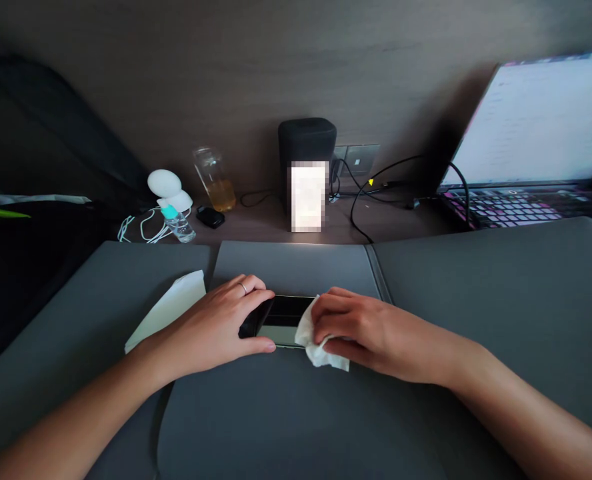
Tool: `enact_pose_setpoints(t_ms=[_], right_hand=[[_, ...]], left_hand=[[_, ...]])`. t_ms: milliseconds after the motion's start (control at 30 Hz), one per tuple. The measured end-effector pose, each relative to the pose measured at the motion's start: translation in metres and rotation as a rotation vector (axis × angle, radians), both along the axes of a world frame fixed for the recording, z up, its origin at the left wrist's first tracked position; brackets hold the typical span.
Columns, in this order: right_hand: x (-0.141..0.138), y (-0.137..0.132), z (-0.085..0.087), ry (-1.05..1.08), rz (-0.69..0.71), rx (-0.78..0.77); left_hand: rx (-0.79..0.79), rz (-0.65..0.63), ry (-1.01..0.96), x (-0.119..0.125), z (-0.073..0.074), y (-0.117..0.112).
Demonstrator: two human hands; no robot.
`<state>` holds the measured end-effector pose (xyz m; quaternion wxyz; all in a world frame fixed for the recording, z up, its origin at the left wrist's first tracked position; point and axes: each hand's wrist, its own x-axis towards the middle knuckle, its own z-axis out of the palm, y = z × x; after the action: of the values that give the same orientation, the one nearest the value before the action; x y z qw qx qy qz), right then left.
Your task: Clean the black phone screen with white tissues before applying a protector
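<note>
Head view: a dark phone (286,315) is lying on the gray pad (296,420); the left hand (229,320) is pinching its long edges in its grip, the right hand (369,327) is pinching crumpled tissue (307,339) against it. White paper (172,303) is lying beside the left hand.

A dark brown wall (216,73) with faint horizontal wood grain fills the back, carrying a grey socket plate (369,162) low down. At its foot runs a narrow brown ledge (256,230). In front spreads a smooth grey surface (296,420), divided by seams. The light is dim, and the far left falls into deep shadow.
</note>
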<state>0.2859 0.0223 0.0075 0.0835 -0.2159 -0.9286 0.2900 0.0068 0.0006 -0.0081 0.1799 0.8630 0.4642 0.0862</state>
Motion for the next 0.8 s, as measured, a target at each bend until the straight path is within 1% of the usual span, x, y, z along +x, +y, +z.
enact_pose_setpoints(t_ms=[133, 200, 300, 367, 467, 533, 633, 733, 800], right_hand=[[-0.0012, 0.0004, -0.0007, 0.011, -0.076, 0.058], [-0.0026, -0.0006, -0.0008, 0.014, -0.056, 0.066], [-0.0018, -0.001, -0.0008, -0.01, -0.001, 0.021], [-0.0004, 0.0001, -0.0012, -0.009, -0.026, 0.015], [-0.0006, 0.001, -0.0018, 0.008, -0.076, 0.056], [-0.0012, 0.0005, -0.0015, 0.001, -0.047, 0.058], [0.0003, 0.0005, -0.0006, -0.017, -0.006, 0.02], [0.0019, 0.0011, -0.0007, 0.01, -0.057, 0.022], [0.0012, 0.0006, -0.0011, 0.018, -0.066, 0.031]], left_hand=[[0.002, -0.012, 0.001, 0.0001, 0.0008, -0.0006], [0.001, -0.01, -0.006, 0.0, 0.0012, -0.0006], [0.005, -0.006, -0.011, -0.0003, 0.0009, -0.0001], [0.006, -0.01, -0.005, -0.0005, 0.0005, 0.0001], [0.002, -0.013, -0.001, -0.0005, 0.0003, 0.0001], [-0.001, -0.008, -0.004, -0.0003, 0.0005, -0.0002], [0.0, -0.005, 0.001, -0.0001, 0.0007, -0.0004], [0.006, -0.012, 0.006, 0.0, 0.0007, -0.0001], [0.007, -0.016, 0.003, 0.0002, 0.0009, 0.0]])
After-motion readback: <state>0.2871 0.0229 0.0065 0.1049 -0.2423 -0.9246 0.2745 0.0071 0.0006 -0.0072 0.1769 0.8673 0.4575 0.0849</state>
